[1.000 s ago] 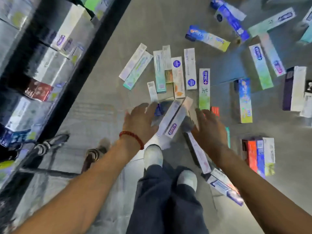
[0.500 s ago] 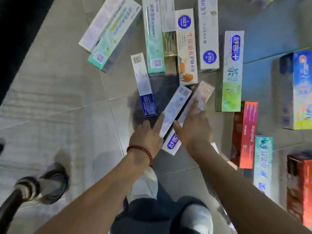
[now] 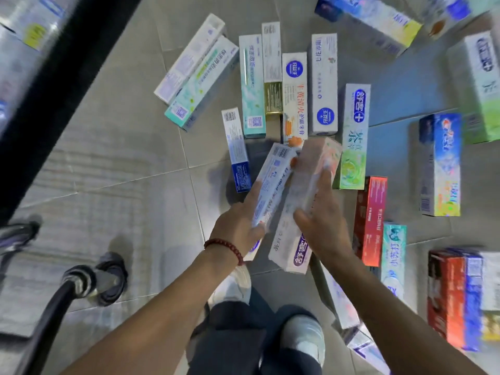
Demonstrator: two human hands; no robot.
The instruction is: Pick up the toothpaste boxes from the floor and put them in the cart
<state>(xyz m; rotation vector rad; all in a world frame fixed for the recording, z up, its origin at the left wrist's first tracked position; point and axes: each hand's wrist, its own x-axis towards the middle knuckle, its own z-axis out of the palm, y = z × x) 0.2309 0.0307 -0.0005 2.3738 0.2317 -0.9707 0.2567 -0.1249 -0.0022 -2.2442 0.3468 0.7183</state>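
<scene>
Many toothpaste boxes lie scattered over the grey tiled floor (image 3: 130,163). My left hand (image 3: 238,228), with a red bead bracelet at the wrist, grips a white and blue box (image 3: 273,185) lifted off the floor. My right hand (image 3: 322,226) grips a pale pink and white box (image 3: 311,180) beside it, fingers spread along its top. The two boxes are held side by side above my shoes. The cart's black frame and wheel (image 3: 108,280) show at the lower left; its basket is out of view.
A row of upright-lying boxes (image 3: 295,96) sits just beyond my hands. Red and teal boxes (image 3: 370,217) lie to the right, with a stacked group (image 3: 460,296) at the far right. A dark shelf edge (image 3: 62,77) with stocked boxes runs along the left.
Both hands reached down to the two slanted boxes, closed round them and have lifted them off the floor. The camera dipped closer to the floor.
</scene>
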